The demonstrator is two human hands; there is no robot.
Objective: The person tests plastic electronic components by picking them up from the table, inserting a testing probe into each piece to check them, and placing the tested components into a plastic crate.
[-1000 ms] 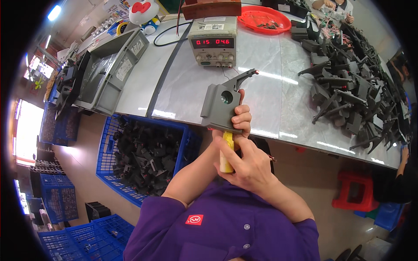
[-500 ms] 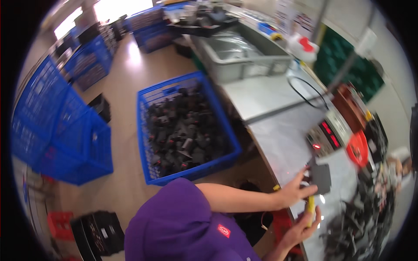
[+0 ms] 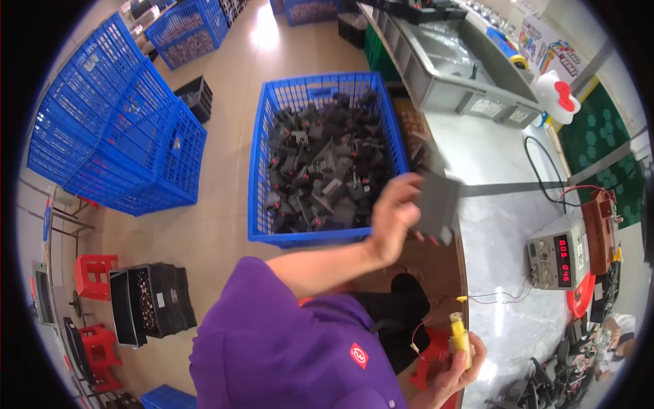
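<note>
My left hand, slightly blurred, grips a dark grey plastic part with a flat, box-like face. Hand and part are between the blue basket's near right corner and the table edge. In that blue basket, on the floor, lie many black plastic parts, some with small red spots. My right hand is at the table's edge, fingers wrapped round a small yellow block-shaped piece with a paler tip; its exact kind I cannot make out.
On the metal-topped table stand a power supply with red digits and thin leads, a grey bin and a heap of black parts. Stacked blue crates, a black bin and red stools stand at left.
My left hand has carried the dark grey part leftward, off the table toward the blue basket. My right hand, still on the yellow piece, has shifted slightly left and down. The view has turned.
</note>
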